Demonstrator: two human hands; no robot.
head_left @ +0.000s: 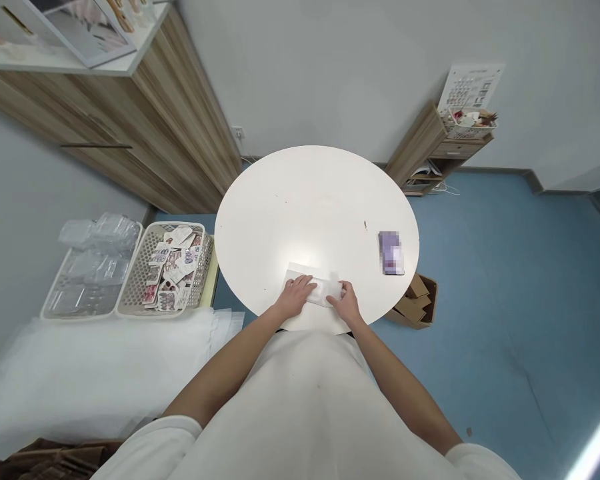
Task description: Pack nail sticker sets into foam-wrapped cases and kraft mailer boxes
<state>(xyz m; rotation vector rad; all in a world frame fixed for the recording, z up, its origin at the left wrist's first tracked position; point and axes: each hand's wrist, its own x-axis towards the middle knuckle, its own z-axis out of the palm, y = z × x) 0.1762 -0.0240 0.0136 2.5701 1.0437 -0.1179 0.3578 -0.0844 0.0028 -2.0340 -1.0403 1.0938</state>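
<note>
A flat white packet (321, 293) with a translucent film-like end lies near the front edge of the round white table (310, 200). My left hand (294, 297) rests on its left part, fingers stretched out over the surface. At the packet's right end, my right hand (347, 304) has its thumb and fingers closed on the translucent film (335, 287). What is inside the packet, if anything, is hard to make out. To the right on the table lies a phone-like purple object (391, 253), its face blurred out.
Left of the table stand a basket of printed cards (139, 293) and a basket of clear plastic boxes (87, 267), beside white translucent sheets (105, 360). A cardboard box (420, 313) sits on the floor at right. A wooden cabinet (180, 113) rises behind left.
</note>
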